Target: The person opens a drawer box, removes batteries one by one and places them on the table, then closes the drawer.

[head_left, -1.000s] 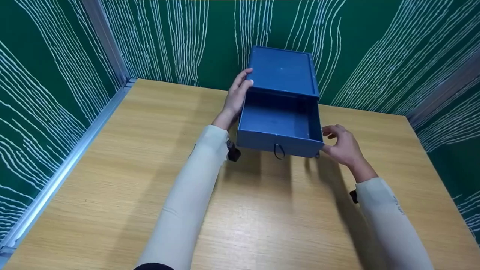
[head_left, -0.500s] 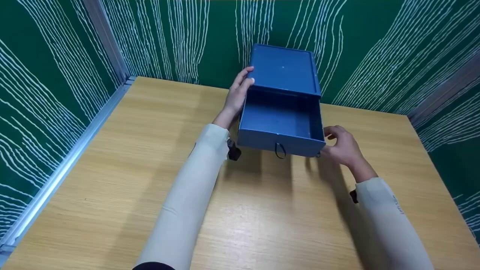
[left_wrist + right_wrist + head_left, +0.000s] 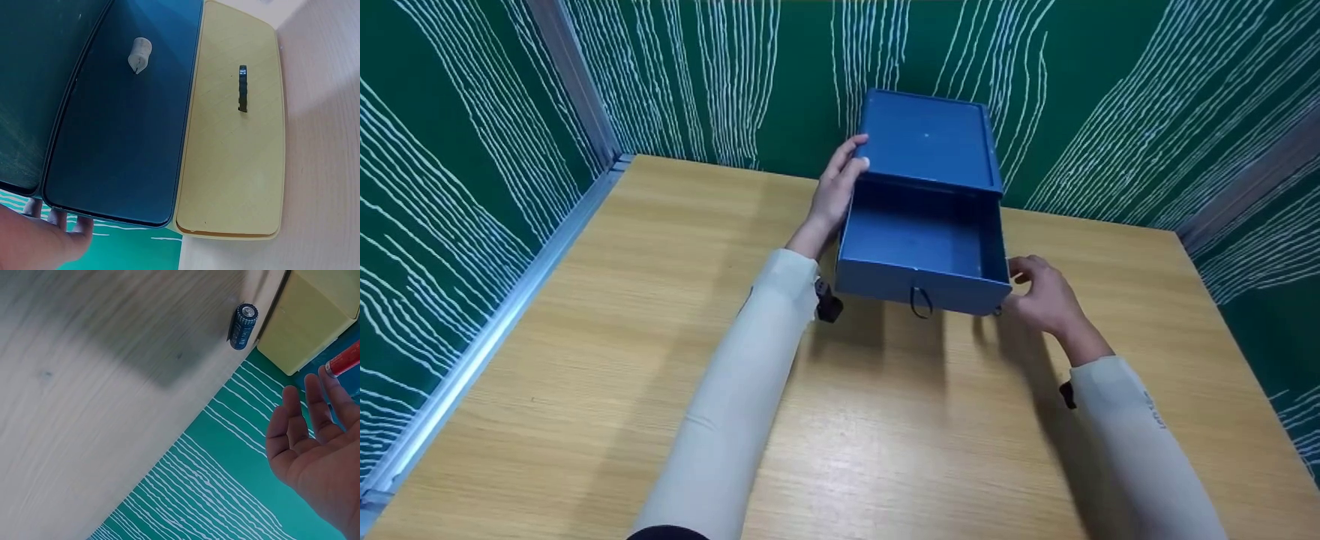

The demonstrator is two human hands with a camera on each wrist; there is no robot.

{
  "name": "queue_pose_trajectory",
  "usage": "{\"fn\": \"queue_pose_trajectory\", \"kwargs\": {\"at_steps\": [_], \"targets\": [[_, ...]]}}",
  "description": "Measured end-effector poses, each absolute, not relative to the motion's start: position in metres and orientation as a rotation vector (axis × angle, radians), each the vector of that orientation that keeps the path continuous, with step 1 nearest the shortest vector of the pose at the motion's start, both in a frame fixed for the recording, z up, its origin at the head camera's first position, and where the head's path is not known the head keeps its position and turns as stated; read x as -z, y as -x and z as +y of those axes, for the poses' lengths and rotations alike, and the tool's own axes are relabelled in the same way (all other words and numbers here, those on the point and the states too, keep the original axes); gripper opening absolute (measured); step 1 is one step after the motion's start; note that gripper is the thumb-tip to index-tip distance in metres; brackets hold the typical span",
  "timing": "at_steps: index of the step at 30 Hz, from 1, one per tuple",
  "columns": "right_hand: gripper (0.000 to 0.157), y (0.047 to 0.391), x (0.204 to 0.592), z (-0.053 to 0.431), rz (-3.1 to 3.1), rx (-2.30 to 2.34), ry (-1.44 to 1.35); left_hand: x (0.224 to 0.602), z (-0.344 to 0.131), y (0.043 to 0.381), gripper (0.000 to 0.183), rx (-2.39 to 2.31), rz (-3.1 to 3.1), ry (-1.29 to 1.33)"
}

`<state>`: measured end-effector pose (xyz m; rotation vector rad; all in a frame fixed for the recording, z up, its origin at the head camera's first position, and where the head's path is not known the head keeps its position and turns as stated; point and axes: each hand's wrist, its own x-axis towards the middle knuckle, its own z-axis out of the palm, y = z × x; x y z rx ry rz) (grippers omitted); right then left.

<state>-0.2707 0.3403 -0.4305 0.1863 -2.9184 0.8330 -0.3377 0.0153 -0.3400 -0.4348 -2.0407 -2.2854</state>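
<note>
In the head view, a blue drawer unit (image 3: pixel 926 139) has its top drawer (image 3: pixel 915 240) pulled out, with nothing inside. My left hand (image 3: pixel 834 184) holds the unit's left side, thumb at the top edge; in the left wrist view its fingers (image 3: pixel 55 218) reach behind the unit. My right hand (image 3: pixel 1044 294) is at the drawer's front right corner, which hides its fingertips. In the right wrist view, this hand (image 3: pixel 320 455) has half-bent fingers, the index fingertip against the end of a red battery-like cylinder (image 3: pixel 346 360). The thumb is out of that frame.
Below sit a dark blue drawer (image 3: pixel 118 135) with a pale pull tab (image 3: pixel 139 53) and a yellow drawer (image 3: pixel 233 152) with a dark loop. Beside the unit, a small blue cylinder (image 3: pixel 243 326) stands on the wooden table (image 3: pixel 885 450). Green walls (image 3: pixel 802 90) enclose its back and sides.
The view has shifted very slightly. Both hands and the pulled-out drawer keep nearly the same places, with only tiny movement in the right fingers.
</note>
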Motion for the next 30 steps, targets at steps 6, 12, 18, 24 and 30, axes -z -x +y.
{"fn": "queue_pose_trajectory", "kwargs": {"at_steps": [6,12,18,24,30], "targets": [[0.052,0.273,0.433,0.340,-2.952,-0.828,-0.162,0.339,0.015,0.337,0.040,2.273,-2.045,0.437],[0.055,0.274,0.435,0.339,-3.006,-0.827,-0.137,0.341,0.016,0.338,0.040,2.285,-2.023,0.451],[0.061,0.275,0.437,0.341,-3.064,-0.851,-0.088,0.340,0.017,0.339,0.041,2.290,-2.012,0.448],[0.068,0.278,0.442,0.343,-3.097,-0.826,-0.085,0.340,0.017,0.339,0.041,2.290,-2.006,0.452],[0.070,0.279,0.447,0.343,-3.148,-0.828,-0.076,0.340,0.016,0.338,0.041,2.281,-2.022,0.451]]}}
